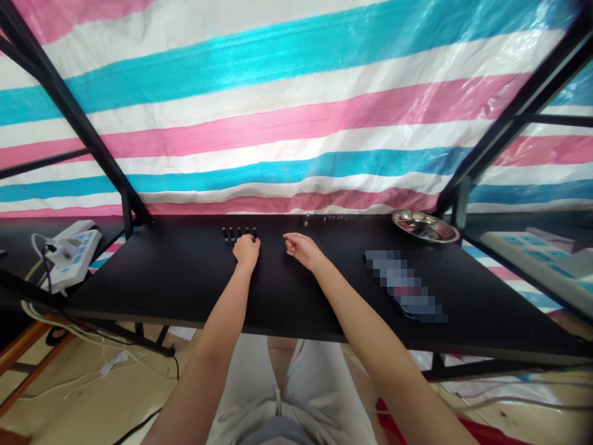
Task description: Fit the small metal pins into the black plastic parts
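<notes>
Several small black cylinders with pale tops (232, 233) stand upright in a row on the black table (162, 272). At the right end of this row, my left hand (247, 250) is closed, its fingertips against the last small black cylinder (254, 233). My right hand (301, 248) hovers a little to the right, apart from the row. Its fingers are curled together in a pinch, and whatever lies between them is too small or hidden to name.
Small pieces (334, 218) and a small clear-and-dark item (306, 219) lie at the table's back edge. A round metal plate (426, 227) sits back right, with a blurred bluish item (403, 284) before it. Power strips (76, 256) rest on the left; black frame posts flank the table.
</notes>
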A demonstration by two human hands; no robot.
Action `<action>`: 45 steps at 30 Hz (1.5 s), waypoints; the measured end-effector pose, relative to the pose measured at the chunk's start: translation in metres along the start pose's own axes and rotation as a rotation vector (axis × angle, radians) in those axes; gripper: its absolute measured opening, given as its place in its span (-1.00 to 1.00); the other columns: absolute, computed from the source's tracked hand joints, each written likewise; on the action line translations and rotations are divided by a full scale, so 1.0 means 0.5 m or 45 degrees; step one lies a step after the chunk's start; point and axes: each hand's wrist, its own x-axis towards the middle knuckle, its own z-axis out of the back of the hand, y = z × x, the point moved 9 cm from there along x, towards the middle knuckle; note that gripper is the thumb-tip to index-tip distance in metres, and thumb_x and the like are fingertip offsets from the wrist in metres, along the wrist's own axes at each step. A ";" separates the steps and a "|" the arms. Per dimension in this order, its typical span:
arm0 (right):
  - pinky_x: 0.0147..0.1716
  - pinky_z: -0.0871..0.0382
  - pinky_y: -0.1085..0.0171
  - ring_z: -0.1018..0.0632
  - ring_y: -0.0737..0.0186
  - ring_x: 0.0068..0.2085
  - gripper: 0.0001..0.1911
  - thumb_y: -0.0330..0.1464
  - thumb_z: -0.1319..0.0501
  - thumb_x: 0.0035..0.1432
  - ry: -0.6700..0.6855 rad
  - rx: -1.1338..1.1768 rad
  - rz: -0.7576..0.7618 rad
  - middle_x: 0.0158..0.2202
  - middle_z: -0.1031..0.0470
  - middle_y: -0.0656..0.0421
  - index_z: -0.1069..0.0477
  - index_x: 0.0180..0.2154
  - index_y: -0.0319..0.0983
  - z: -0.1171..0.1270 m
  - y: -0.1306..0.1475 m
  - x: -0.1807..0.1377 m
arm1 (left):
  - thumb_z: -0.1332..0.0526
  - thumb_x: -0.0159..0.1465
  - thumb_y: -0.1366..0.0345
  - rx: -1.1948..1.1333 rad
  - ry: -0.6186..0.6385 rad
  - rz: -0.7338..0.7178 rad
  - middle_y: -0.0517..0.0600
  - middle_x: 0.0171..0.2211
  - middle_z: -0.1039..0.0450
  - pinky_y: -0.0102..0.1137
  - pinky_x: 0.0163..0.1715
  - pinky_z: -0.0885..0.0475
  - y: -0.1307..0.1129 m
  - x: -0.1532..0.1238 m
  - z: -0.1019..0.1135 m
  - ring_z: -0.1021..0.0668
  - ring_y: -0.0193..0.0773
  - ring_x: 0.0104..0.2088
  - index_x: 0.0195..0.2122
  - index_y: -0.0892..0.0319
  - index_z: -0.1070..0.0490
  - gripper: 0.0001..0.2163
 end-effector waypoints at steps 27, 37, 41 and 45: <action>-0.17 -0.27 0.18 -0.48 0.07 -0.10 -0.67 -0.17 -0.17 0.03 -0.668 -1.907 0.064 -0.19 -0.50 0.05 -0.42 -0.20 -0.21 0.167 0.108 0.152 | -0.01 0.25 0.16 0.148 0.127 -0.542 0.06 -0.40 -0.50 -0.40 -0.36 -0.34 -0.116 -0.088 -0.031 -0.53 -0.19 -0.34 -0.31 0.12 -0.50 -0.71; -0.36 -0.22 0.33 -0.48 0.25 -0.32 -0.85 -0.28 -0.16 0.07 -0.219 -1.962 0.372 -0.35 -0.50 0.14 -0.39 -0.33 -0.22 0.013 0.063 0.095 | 0.03 0.28 0.31 -0.014 -0.004 -0.697 0.03 -0.24 -0.45 -0.43 -0.26 -0.34 -0.140 -0.108 0.001 -0.44 -0.26 -0.22 0.12 0.12 -0.21 -0.63; -0.42 -0.18 0.35 -0.45 0.28 -0.39 -0.88 -0.30 -0.18 0.06 -0.138 -1.951 0.432 -0.42 -0.48 0.17 -0.38 -0.36 -0.22 -0.026 0.065 0.036 | 0.10 0.26 0.47 -0.026 -0.001 -0.784 0.02 -0.18 -0.40 -0.44 -0.26 -0.33 -0.148 -0.114 0.001 -0.39 -0.27 -0.20 0.20 0.07 -0.06 -0.53; -0.39 -0.20 0.35 -0.45 0.28 -0.38 -0.90 -0.34 -0.18 0.06 -0.170 -1.914 0.514 -0.40 -0.48 0.14 -0.39 -0.37 -0.24 -0.026 0.082 -0.011 | 0.07 0.29 0.36 -0.058 0.001 -0.858 0.03 -0.19 -0.39 -0.43 -0.23 -0.32 -0.154 -0.119 -0.003 -0.38 -0.25 -0.19 0.10 0.08 -0.25 -0.63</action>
